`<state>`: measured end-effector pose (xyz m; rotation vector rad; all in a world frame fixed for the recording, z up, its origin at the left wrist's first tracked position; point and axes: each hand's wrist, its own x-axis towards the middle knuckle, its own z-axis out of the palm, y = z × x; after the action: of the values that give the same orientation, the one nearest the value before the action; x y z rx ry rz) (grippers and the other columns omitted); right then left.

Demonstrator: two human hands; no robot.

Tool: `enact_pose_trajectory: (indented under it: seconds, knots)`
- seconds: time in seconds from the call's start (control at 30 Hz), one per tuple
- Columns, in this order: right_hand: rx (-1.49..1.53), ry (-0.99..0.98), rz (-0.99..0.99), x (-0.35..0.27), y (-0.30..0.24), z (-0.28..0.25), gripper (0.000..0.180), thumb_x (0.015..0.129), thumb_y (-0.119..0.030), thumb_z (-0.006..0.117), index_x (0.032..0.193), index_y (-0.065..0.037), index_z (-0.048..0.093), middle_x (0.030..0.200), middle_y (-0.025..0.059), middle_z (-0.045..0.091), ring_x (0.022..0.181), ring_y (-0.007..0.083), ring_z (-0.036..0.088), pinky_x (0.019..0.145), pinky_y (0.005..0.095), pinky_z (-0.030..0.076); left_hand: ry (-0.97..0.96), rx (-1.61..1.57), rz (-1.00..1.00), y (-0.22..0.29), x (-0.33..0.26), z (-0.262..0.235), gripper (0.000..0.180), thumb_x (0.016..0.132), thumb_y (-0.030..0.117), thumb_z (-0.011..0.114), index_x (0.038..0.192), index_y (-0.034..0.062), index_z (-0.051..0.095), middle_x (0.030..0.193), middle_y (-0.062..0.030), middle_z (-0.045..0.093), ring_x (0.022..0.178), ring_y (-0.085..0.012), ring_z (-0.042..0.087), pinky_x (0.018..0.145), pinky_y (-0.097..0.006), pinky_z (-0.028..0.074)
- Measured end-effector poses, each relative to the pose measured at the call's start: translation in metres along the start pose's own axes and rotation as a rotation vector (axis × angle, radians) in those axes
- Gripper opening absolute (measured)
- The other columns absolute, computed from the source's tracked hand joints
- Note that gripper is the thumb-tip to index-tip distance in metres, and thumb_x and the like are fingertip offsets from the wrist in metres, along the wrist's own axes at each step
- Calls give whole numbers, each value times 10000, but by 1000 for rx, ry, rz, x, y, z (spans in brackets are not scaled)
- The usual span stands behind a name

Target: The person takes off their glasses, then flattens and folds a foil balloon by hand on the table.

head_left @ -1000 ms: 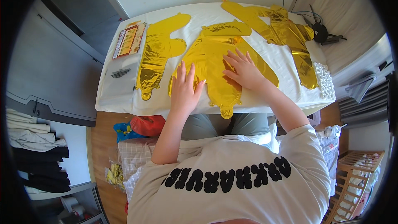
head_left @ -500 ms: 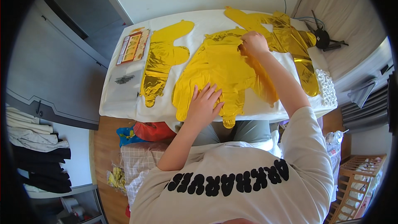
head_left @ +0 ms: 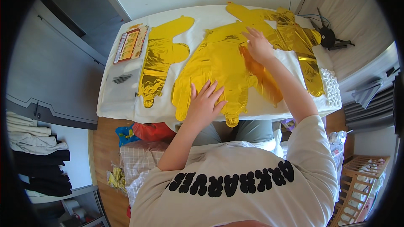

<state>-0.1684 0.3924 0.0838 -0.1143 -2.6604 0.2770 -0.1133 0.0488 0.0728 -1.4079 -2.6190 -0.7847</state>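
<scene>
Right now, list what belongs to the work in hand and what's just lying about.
In hand:
middle gold foil balloon, flat under the left hand, right hand near its far edge
probably left gold foil balloon and right gold foil balloon

Apparently lying about:
black router
slatted wooden crib
red bag

Gold foils [head_left: 223, 61] on white-clothed table [head_left: 209, 15]

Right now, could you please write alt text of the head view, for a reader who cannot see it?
A spread left hand rests on the near edge of a flat gold foil balloon on a white tablecloth; the right hand is at the balloon's far right edge. A second balloon lies to the left, a third balloon to the right.
</scene>
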Motion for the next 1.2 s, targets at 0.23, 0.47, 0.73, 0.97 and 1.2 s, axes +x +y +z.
enact_pose_trajectory:
  seconds: [0.23,0.47,0.73,0.97,1.2]
  knots:
    - [140,-335,-81,-78,-84,-49,568,990,-413,668,1439,-73,592,1576,186,488,1507,393,385,1273,527,253,156,-3,-11,2,-7,-10,462,987,303,687,1419,144,638,1486,-113,591,1425,-318,513,1240,-650,150]
    - [114,-247,-71,-120,-102,-68,591,977,-397,690,1452,-68,569,1584,169,477,1510,382,380,1274,527,256,306,135,-132,-8,-48,-21,235,954,229,705,1168,133,715,1261,-63,703,1247,-276,631,1214,-659,242]
    - [186,-231,-111,-155,-120,-64,500,938,-324,735,1367,-92,630,1462,155,574,1397,364,508,1222,599,326,305,149,-234,-17,-66,-28,287,951,215,710,1207,86,700,1288,-96,694,1235,-311,634,1158,-598,369]
    - [304,-50,-81,-164,-112,-70,398,923,-249,743,1276,-76,677,1399,165,610,1353,367,543,1178,591,389,368,20,-177,-22,-70,-26,325,925,149,722,1233,51,686,1316,-142,670,1215,-362,628,1063,-469,478]
    - [275,-71,-180,-203,-105,-77,317,915,-236,736,1213,-127,735,1355,89,660,1303,309,586,1079,500,481,347,83,-6,-11,-67,-33,288,906,131,728,1185,56,716,1290,-130,676,1190,-311,640,1077,-448,467]
